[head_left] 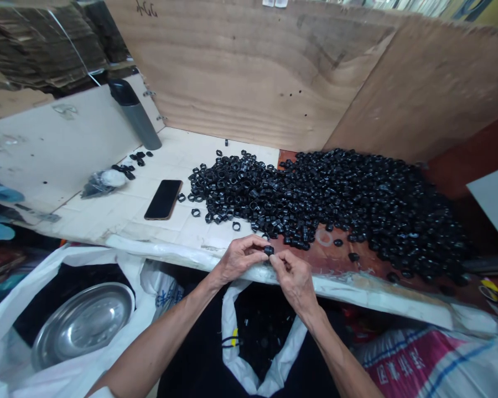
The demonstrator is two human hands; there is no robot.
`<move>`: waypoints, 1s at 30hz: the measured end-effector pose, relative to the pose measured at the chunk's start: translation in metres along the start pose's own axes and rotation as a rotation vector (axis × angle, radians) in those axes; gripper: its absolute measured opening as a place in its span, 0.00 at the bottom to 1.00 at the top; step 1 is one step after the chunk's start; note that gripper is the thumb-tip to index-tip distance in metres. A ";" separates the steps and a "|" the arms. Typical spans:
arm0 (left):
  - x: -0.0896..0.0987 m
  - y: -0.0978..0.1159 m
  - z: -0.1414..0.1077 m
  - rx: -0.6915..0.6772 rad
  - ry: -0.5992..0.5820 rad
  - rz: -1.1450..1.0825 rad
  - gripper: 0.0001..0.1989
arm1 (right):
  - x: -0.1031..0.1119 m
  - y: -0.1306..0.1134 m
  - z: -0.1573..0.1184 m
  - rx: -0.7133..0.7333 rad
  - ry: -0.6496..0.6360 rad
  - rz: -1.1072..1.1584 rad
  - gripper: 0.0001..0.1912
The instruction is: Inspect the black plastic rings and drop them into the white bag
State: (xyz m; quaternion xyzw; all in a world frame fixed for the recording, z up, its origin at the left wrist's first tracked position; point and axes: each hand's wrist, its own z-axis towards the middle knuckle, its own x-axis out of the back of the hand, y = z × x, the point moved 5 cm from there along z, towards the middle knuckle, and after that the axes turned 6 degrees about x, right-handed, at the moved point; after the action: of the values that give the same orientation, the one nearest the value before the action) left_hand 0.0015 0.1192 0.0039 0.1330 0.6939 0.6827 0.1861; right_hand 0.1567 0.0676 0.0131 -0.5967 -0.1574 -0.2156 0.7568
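Between the fingertips of my left hand (241, 257) is a small black ring-shaped plastic part (269, 250), held just above the table's front edge. My right hand (291, 273) meets it from the other side, its thumb and forefinger pinched at the part's edge; whether anything else is in that pinch is too small to tell. Beyond both hands spreads a large heap of similar black parts (249, 188). Below them an open white sack (231, 354) has black parts inside.
A phone (163, 199) lies left of the heap, with a grey bottle (138, 119) behind it. Wooden boards (249, 72) wall the back. A metal bowl (87, 320) rests in a white bag at lower left. A printed sack (423, 359) stands at lower right.
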 end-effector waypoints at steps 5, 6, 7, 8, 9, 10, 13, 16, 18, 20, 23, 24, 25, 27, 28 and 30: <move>-0.005 0.002 0.000 0.010 -0.081 0.020 0.12 | 0.003 -0.009 -0.006 0.045 0.080 0.055 0.10; -0.007 0.002 -0.001 0.008 -0.090 0.036 0.12 | 0.002 -0.009 -0.007 0.015 0.070 0.083 0.09; -0.009 0.002 -0.002 -0.005 -0.093 0.064 0.11 | 0.000 -0.009 -0.009 -0.043 0.064 0.134 0.09; -0.011 0.003 -0.004 -0.035 -0.090 0.107 0.11 | -0.002 -0.007 -0.012 -0.120 0.070 0.208 0.09; -0.012 0.005 -0.007 -0.083 -0.079 0.159 0.10 | -0.004 -0.005 -0.017 -0.203 0.082 0.298 0.10; -0.014 0.009 -0.011 -0.143 -0.067 0.216 0.09 | -0.005 -0.003 -0.022 -0.278 0.099 0.392 0.10; -0.017 0.021 -0.027 -0.280 -0.100 0.358 0.09 | -0.007 0.000 -0.036 -0.418 0.037 0.557 0.11; -0.018 0.023 -0.034 -0.138 -0.277 0.446 0.09 | 0.001 0.008 -0.037 -0.364 -0.192 0.349 0.13; -0.012 0.019 -0.026 -0.007 -0.210 0.535 0.11 | 0.020 0.014 -0.021 -0.178 -0.093 0.002 0.12; -0.001 0.015 -0.012 -0.004 0.073 0.681 0.09 | 0.031 0.016 -0.002 0.028 0.040 -0.276 0.11; -0.002 0.003 0.008 -0.105 0.335 0.897 0.10 | 0.024 0.020 0.023 0.157 0.092 -0.558 0.13; -0.004 -0.003 0.013 -0.116 0.373 0.952 0.11 | 0.019 0.021 0.028 0.156 0.083 -0.647 0.13; -0.007 -0.008 0.017 -0.120 0.390 1.000 0.12 | 0.013 0.023 0.031 0.148 0.071 -0.726 0.12; -0.012 -0.016 0.021 -0.121 0.387 1.060 0.11 | 0.005 0.025 0.033 0.138 0.059 -0.832 0.10; -0.013 -0.017 0.021 -0.129 0.376 1.071 0.10 | 0.002 0.025 0.032 0.144 0.062 -0.857 0.09; -0.014 -0.017 0.018 -0.168 0.357 1.061 0.09 | 0.000 0.026 0.029 0.176 0.072 -0.876 0.09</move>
State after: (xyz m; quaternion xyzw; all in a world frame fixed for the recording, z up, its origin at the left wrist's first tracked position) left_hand 0.0232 0.1290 -0.0115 0.3310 0.4960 0.7475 -0.2928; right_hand 0.1708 0.1008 -0.0013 -0.3994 -0.3867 -0.5221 0.6468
